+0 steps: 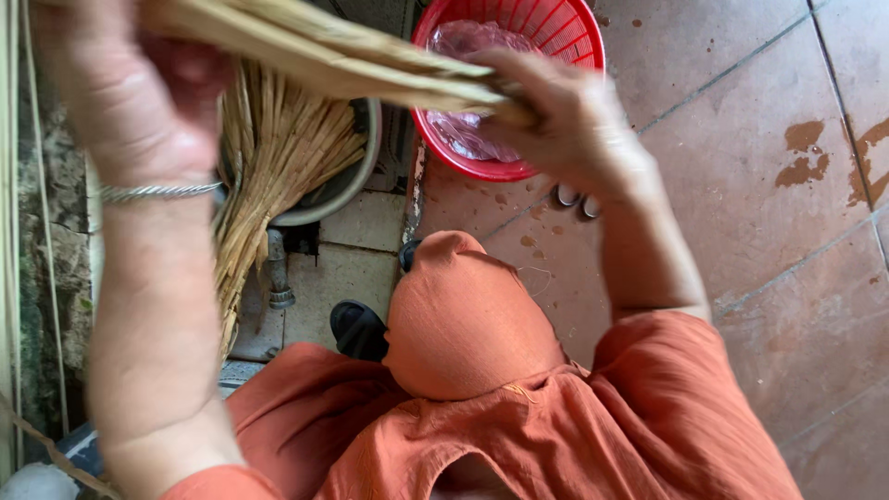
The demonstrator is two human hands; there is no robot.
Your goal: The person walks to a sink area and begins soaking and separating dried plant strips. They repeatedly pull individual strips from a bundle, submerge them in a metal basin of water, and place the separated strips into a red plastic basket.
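At the left edge, the left hand [139, 93] is raised close to the camera, closed around the thick end of a bundle of dry straw strips [324, 51]; a thin metal bangle [157, 192] sits on that wrist. Below and behind it, a metal basin [347, 181] on the floor holds a larger sheaf of straw [269, 176] that fans over the rim, beside a short pipe fitting [278, 278]. The held bundle spans across the upper middle of the view, well above the floor, to the right hand [565, 116], whose fingers pinch its narrow end shut. Behind that hand stands a red plastic basket [574, 37] lined with a clear plastic bag [468, 88], resting on wet reddish floor tiles [769, 231]. An orange-clad knee [463, 315] and a black shoe [356, 329] lie below. For good handling, a judgement only: keep both grips firm and the strips taut and parallel, so none slip out or cross; the dry fibres look brittle and likely to split if bent sharply.
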